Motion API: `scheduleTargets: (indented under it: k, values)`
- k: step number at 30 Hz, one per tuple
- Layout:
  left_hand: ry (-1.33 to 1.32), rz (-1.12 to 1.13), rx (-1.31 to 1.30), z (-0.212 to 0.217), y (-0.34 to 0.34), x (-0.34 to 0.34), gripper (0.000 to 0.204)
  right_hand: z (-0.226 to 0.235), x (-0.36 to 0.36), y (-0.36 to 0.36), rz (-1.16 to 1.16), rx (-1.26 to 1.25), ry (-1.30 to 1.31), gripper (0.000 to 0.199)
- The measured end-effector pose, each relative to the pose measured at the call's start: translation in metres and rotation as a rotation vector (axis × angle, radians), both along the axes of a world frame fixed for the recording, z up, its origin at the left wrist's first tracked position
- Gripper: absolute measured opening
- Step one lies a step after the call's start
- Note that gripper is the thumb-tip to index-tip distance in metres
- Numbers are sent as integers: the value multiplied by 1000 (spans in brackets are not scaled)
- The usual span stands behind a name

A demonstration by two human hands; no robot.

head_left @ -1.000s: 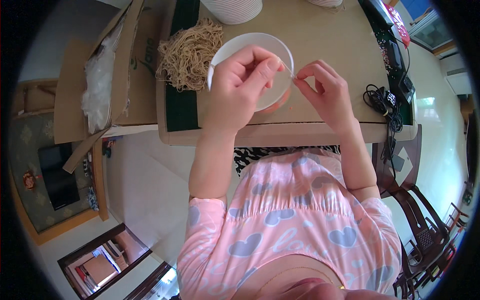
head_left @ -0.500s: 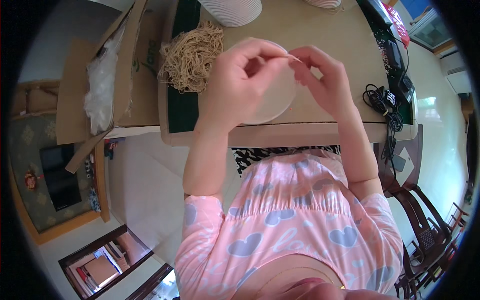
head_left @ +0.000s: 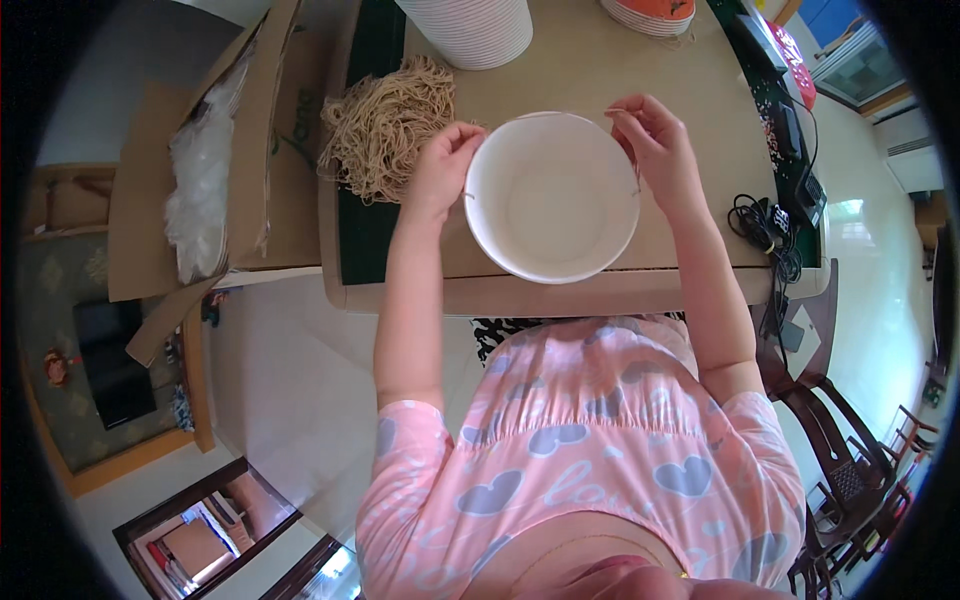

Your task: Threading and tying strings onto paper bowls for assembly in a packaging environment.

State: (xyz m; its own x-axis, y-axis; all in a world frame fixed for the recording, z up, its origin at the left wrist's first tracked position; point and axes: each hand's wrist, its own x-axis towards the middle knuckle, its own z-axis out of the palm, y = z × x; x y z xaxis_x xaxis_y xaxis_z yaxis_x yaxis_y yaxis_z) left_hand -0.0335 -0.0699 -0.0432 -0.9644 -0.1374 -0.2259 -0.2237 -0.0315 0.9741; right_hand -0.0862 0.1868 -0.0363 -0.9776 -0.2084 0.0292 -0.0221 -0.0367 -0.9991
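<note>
A white round bucket [head_left: 553, 255] stands at the table's near side, its mouth facing up and its inside bare. Short bits of thin cord show at the left and right of its rim. My left hand [head_left: 445, 170] is at the bucket's left edge, thumb and fingers pinched together; what they hold is hidden. Beyond the right rim, my right hand [head_left: 658, 150] pinches a thin tan cord [head_left: 611, 112] between thumb and forefinger. A loose heap of tan cords [head_left: 388, 135] lies beside my left hand.
A stack of white buckets [head_left: 475, 35] stands at the far left of the table [head_left: 560, 85]. Far right is another stack with orange [head_left: 655, 12]. An open cardboard box [head_left: 285, 190] adjoins the left edge; black cables [head_left: 765, 225] hang over the right edge.
My hands have parted from their pinch on a thin strand above the bucket, moving out to either side of it. The bucket now shows uncovered, its mouth toward me.
</note>
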Motion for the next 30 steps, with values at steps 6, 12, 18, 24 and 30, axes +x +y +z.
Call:
scheduleTargets:
  k: [6, 12, 18, 24, 30]
  values:
    - [-106, 26, 282, -38, 15, 20, 29, -39, -17, 10, 282, 375, -136, 24]
    - [97, -182, -180, -46, 12, 25, 38, -20, -11, 1, 341, 126, -401, 37]
    - [46, -97, 546, -22, 6, 10, 41, 30, -25, -4, 524, 224, -229, 41]
    - [259, -70, 272, 3, 24, 4, 42, 72, -69, 24, 236, 579, 360, 32]
    - [365, 222, -302, -45, 24, 40, 20, 211, -143, 86, -54, 1210, 556, 38]
